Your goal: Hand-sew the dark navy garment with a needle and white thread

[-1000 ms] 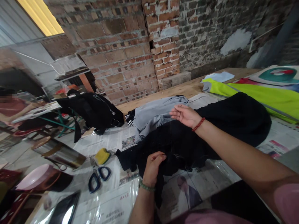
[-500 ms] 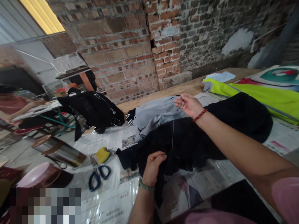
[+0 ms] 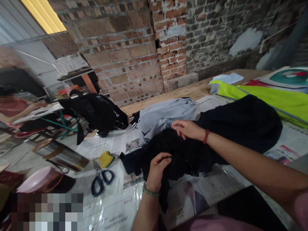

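Dark navy cloth [image 3: 231,125], seemingly a garment, lies bunched across the newspaper-covered table. At its near left part, my left hand [image 3: 157,168] pinches a fold between thumb and forefinger, a green bracelet on the wrist. My right hand [image 3: 186,130], with a red braided bracelet, hovers just above the cloth, beyond and right of my left hand. Its fingers are bent and drawn together; whatever they hold is too small to make out. Blue-handled scissors [image 3: 102,181] and a yellow sponge-like piece [image 3: 106,159] lie left of the cloth.
Grey clothing [image 3: 163,114] and a black bag [image 3: 98,114] lie behind. A metal flask [image 3: 61,155] and a pink-lidded container [image 3: 45,179] stand left. At right are a neon-yellow garment [image 3: 264,96] and an iron [image 3: 288,77]. Another person [image 3: 16,109] sits far left.
My right hand has come down from its raised position toward the cloth. The pale thread that stretched taut below it no longer shows. My left hand keeps its pinch in place.
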`<state>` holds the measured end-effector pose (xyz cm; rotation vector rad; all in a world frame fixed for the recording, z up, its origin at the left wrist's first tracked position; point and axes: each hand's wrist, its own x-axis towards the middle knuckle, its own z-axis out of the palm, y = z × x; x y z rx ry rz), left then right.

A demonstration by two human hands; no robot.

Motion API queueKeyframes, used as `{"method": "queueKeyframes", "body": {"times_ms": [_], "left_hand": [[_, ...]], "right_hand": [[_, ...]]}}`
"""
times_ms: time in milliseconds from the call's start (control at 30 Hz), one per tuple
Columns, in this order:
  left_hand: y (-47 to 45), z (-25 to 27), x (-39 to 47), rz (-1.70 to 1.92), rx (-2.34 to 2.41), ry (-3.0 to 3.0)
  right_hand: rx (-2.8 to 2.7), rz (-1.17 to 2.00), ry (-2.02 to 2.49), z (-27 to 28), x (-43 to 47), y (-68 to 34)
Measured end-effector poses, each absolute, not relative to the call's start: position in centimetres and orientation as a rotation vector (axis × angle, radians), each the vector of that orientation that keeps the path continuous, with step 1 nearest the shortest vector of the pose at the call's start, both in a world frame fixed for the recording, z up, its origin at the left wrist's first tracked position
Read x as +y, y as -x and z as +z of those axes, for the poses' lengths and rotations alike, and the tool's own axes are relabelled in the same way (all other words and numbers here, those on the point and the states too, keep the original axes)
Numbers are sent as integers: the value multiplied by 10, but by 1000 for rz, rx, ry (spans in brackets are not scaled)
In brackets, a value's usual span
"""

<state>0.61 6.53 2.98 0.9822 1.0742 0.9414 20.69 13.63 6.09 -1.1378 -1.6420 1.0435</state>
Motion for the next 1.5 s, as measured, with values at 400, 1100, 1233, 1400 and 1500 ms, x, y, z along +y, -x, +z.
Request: {"method": "queueKeyframes", "body": {"times_ms": [400, 1100, 1233, 1400, 1500], "left_hand": [[-6, 32, 64, 1013, 1066, -931], [-7, 28, 67, 870, 1013, -974], [-9, 25, 68, 891, 1067, -1022], [-10, 26, 67, 928, 1102, -982], [-9, 28, 67, 928, 1089, -943]], "right_hand": [[-2223, 976, 925, 37, 96, -195], [-2078, 1059, 939, 30, 86, -185], [-2086, 930, 941, 37, 84, -179], [-2072, 650, 1063, 42, 88, -186], [-1925, 434, 1059, 48, 79, -192]]}}
